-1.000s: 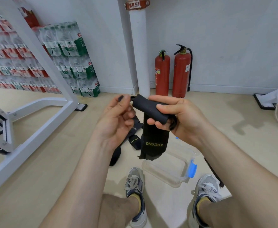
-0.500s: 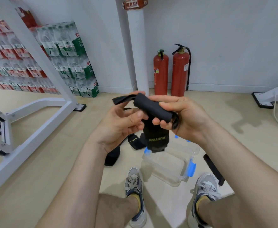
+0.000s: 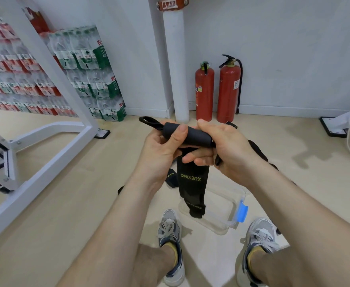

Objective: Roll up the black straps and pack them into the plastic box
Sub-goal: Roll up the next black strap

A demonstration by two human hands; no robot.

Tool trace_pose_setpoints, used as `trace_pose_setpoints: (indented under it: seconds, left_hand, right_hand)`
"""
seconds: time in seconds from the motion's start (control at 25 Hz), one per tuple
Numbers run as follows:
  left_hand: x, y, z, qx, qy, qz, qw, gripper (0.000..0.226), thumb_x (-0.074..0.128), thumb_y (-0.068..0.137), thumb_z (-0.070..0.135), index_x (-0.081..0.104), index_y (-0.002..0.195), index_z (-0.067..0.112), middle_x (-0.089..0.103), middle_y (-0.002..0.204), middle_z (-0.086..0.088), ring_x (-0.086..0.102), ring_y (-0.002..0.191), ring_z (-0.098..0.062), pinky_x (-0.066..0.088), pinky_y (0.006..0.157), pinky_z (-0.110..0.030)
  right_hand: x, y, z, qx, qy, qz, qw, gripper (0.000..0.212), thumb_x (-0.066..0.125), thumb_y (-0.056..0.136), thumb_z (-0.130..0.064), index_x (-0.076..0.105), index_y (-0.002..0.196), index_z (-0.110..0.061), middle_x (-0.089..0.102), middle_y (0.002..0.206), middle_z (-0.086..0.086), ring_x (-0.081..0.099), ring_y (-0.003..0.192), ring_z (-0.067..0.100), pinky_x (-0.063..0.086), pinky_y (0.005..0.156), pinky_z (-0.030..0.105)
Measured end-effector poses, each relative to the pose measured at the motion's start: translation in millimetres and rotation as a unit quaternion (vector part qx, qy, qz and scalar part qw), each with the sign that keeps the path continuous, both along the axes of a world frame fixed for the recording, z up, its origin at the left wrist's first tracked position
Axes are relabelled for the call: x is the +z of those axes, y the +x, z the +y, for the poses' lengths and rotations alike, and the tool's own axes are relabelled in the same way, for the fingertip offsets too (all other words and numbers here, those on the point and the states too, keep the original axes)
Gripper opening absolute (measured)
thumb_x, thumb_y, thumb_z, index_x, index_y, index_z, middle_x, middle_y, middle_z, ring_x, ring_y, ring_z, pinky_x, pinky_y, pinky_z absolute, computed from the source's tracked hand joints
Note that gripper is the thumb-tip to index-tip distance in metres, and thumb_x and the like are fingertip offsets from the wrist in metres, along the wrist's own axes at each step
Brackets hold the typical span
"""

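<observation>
I hold a black strap (image 3: 192,183) in front of me with both hands. Its upper part is rolled into a black cylinder (image 3: 194,136). My left hand (image 3: 159,154) grips the roll's left end, thumb on top. My right hand (image 3: 227,150) grips the right end. A loose tail marked XUEYING hangs down over the clear plastic box (image 3: 221,212) with blue clips on the floor. A thin loop sticks out to the left of the roll. Another black strap (image 3: 171,178) lies on the floor behind my left wrist.
My two shoes (image 3: 170,230) stand on the floor either side of the box. A white metal frame (image 3: 52,146) runs along the left. Two red fire extinguishers (image 3: 215,90) and a white pipe stand at the wall. Stacked water bottle packs (image 3: 87,73) fill the far left.
My left hand has moved onto the roll and now grips its left end. The hanging tail has swung lower over the box.
</observation>
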State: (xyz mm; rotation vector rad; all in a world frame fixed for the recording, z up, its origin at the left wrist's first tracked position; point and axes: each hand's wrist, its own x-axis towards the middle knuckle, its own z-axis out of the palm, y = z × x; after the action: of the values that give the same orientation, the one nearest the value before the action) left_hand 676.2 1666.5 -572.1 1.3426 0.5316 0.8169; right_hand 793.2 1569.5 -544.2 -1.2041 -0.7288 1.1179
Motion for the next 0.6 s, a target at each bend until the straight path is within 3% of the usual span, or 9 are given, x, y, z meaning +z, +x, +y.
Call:
trace_pose_setpoints:
  seconds: [0.16, 0.28, 0.36, 0.44, 0.6]
  left_hand:
    - [2.5, 7.3, -9.5, 0.040, -0.044, -0.026, 0.998, 0.025, 0.065, 0.094, 0.027, 0.057, 0.087, 0.003, 0.064, 0.067, -0.004, 0.062, 0.057, -0.015, 0.051, 0.058, -0.029]
    - [5.6, 6.4, -5.9, 0.079, -0.097, -0.043, 0.991, 0.019, 0.061, 0.096, 0.018, 0.055, 0.082, 0.007, 0.064, 0.069, -0.008, 0.061, 0.056, -0.017, 0.052, 0.053, -0.027]
    - [8.3, 6.3, -5.5, 0.089, -0.120, -0.051, 0.987, 0.015, 0.061, 0.096, 0.015, 0.055, 0.083, 0.008, 0.065, 0.070, -0.008, 0.064, 0.061, -0.017, 0.053, 0.054, -0.026]
    - [8.3, 8.0, -5.6, 0.099, -0.122, -0.044, 0.987, 0.015, 0.060, 0.095, 0.011, 0.053, 0.082, 0.011, 0.061, 0.063, 0.000, 0.060, 0.054, -0.009, 0.048, 0.047, -0.020]
    - [4.1, 10.1, -6.2, 0.118, -0.099, -0.010, 0.988, 0.011, 0.061, 0.094, 0.012, 0.054, 0.085, 0.013, 0.058, 0.066, 0.001, 0.059, 0.056, -0.007, 0.046, 0.047, -0.018]
  right_hand:
    - [-2.8, -7.5, 0.5, -0.018, 0.022, -0.169, 0.985, 0.055, 0.031, 0.105, -0.044, 0.068, 0.096, -0.005, 0.073, 0.078, 0.021, 0.065, 0.053, 0.022, 0.049, 0.049, 0.025]
    - [-4.2, -8.1, 0.8, -0.008, 0.007, -0.113, 0.994, 0.057, 0.034, 0.104, -0.047, 0.070, 0.100, -0.004, 0.073, 0.082, 0.023, 0.063, 0.059, 0.019, 0.054, 0.056, 0.023]
    - [-3.4, -5.5, 1.4, -0.030, -0.025, -0.009, 0.999, 0.044, 0.044, 0.103, -0.040, 0.069, 0.098, -0.004, 0.072, 0.079, 0.019, 0.065, 0.066, 0.021, 0.056, 0.062, 0.025]
    - [-5.1, -3.5, 1.2, -0.041, -0.037, 0.037, 0.998, 0.031, 0.051, 0.102, -0.029, 0.067, 0.093, -0.004, 0.071, 0.069, 0.009, 0.068, 0.072, 0.025, 0.056, 0.061, 0.024]
    - [-8.7, -2.3, 1.9, -0.043, -0.021, -0.036, 0.998, 0.040, 0.054, 0.099, -0.038, 0.071, 0.094, -0.002, 0.074, 0.077, 0.015, 0.073, 0.078, 0.031, 0.060, 0.071, 0.030]
